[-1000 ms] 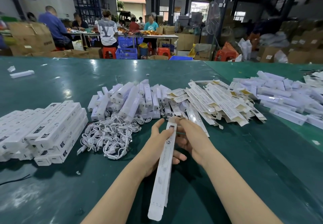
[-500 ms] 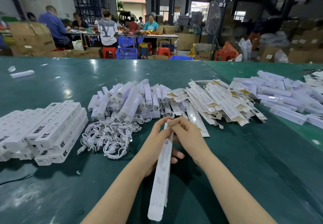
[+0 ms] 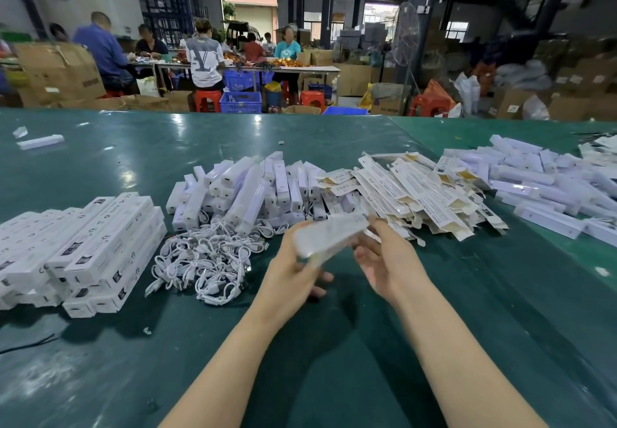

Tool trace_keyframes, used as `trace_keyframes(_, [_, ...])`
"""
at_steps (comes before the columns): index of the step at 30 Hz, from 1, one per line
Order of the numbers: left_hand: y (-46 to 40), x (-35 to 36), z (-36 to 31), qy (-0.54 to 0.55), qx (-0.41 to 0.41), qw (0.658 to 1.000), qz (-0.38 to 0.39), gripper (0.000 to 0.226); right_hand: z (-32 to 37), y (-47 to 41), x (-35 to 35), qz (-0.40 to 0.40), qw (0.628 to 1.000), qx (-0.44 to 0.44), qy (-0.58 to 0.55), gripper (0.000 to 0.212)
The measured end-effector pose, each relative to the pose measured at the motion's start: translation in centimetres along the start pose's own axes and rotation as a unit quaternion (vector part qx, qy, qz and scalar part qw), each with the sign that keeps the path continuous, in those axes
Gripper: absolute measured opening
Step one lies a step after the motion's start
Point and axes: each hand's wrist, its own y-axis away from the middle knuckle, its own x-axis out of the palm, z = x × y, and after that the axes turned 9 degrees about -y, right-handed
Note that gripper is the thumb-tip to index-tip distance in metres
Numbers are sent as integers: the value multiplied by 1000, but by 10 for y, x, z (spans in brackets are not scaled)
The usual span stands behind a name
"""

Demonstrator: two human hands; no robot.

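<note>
A long white carton point(image 3: 329, 235) is blurred by motion and lies crosswise above the green table point(image 3: 334, 344). My left hand point(image 3: 293, 270) grips it from below at its left end. My right hand point(image 3: 384, 260) is just right of the carton, fingers loosely spread, its fingertips near the carton's right end; whether they touch it is unclear.
A stack of closed white cartons point(image 3: 86, 250) lies at the left. A tangle of white cables point(image 3: 207, 260) sits in front of a heap of white devices point(image 3: 243, 190). Flat unfolded cartons point(image 3: 417, 194) and more white pieces point(image 3: 541, 180) lie at the right. People work at a far table.
The carton pointed away from me along my left palm, with my right hand at its far end. Now it has swung crosswise and my right hand has come off to the right.
</note>
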Motion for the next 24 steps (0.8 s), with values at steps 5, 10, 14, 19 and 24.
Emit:
trace_keyframes(5, [7,3,-18,20,29,999,-27,63,-15,4,3,73,961,22,266,17])
trace_keyframes(10, [0,-8,-21,170,-74,977,-108,24,-28,3,-4,110,777,-153,601,20])
trace_keyframes(14, [-4,-12,-15,184,-152,967,-92,33,-29,-5,-12,87,782,-192,586,4])
trace_keyframes(19, [-8,-15,-10,194,-148,965,-94,30,-33,-19,-1,83,798,-237,548,8])
trace_keyframes(24, [-11,-22,-12,277,-179,939,-94,35,-42,-41,36,67,761,-243,598,29])
